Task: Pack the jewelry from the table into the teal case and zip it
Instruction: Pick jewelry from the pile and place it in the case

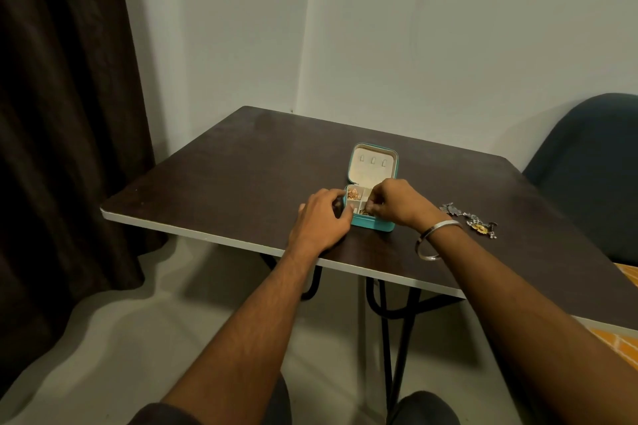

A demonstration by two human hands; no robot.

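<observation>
**Packing partly done, loose jewelry still out, zip untouched**

I have the case [371,198] lying open on the worktop [221,179], lid tipped back beyond my hands, tray facing up between them. My left hand [322,217] curls round the near left corner of the case and steadies it. My right hand [397,202] is over the right side of the tray with its fingertips [371,209] pinched together at a front compartment; I judge they hold a small gold piece that is going in, though it is too small for me to tell for certain.

Done so far, as I read it: a gold-coloured piece [353,196] sits in the compartment just beyond my left fingers, and something gold shows in the front compartment under my right fingertips. The three hooks in the lid hang bare.

Left to do: a heap of silver and yellow jewelry [471,219] lies on the worktop well to the right of my right wrist, past the bangle [436,240]. That has to come across, then the lid goes down and the zip goes round. I would call it under halfway.
</observation>
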